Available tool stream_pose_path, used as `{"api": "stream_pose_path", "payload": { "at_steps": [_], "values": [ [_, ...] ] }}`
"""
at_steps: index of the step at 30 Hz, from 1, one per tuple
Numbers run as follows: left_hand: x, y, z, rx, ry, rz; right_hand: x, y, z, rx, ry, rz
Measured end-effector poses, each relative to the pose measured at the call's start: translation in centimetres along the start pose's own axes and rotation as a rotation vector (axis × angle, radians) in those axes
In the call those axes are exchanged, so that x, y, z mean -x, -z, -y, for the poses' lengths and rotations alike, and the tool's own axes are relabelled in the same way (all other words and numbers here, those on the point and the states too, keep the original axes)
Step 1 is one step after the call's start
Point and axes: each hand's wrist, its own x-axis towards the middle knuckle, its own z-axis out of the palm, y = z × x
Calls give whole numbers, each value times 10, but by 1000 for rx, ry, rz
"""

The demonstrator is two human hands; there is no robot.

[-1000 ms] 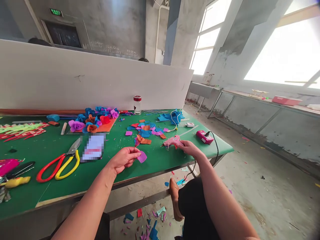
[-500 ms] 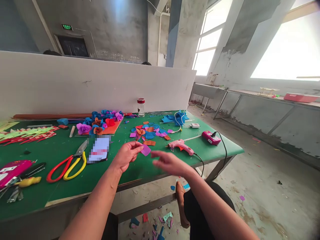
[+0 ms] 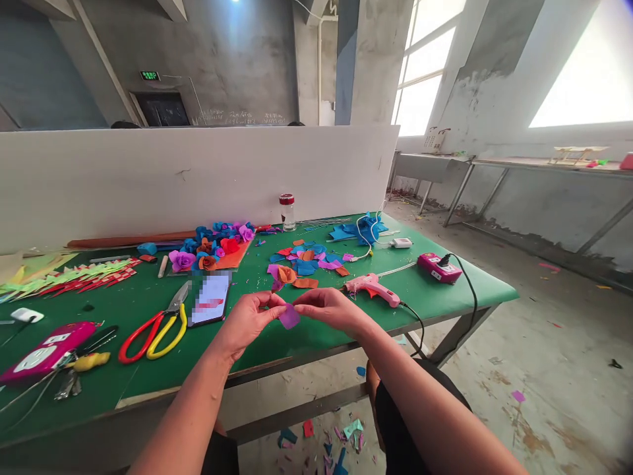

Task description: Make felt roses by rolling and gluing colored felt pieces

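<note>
Fingers (image 3: 267,313), left hand (image 3: 241,330): thumb and forefinger clamped on the petal's upper left edge.
Fingers, right hand (image 3: 341,313): likewise clamped on its upper right edge.
Petal (image 3: 290,320): purple, between the hands above the tabletop (image 3: 277,346); the two-sided pinch probably keeps it flat and under control.
Bloom (image 3: 285,274): just beyond the left fingers; whether they also grip its stem cannot be told.
Glue gun (image 3: 373,288): on its side, handle towards the right hand, presumably for easy reach.
Pieces (image 3: 306,267): loosely heaped beyond both hands, likely to keep colours accessible.
Arms: forearms converging from below, wrists near the front edge, backs of hands partly upward.
</note>
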Motion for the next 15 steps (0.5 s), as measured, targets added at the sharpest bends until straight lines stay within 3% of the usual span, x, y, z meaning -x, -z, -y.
{"api": "stream_pose_path", "payload": {
  "at_steps": [4,8,15],
  "values": [
    [0,-6,0,-45,33,27,-1,-13,-3,110,-100,30],
    [-1,-7,-2,25,34,15,-7,-7,0,20,-144,-43],
    [1,-3,-4,200,-129,-191,-35,4,23,-334,-6,-567]
  ]
}}
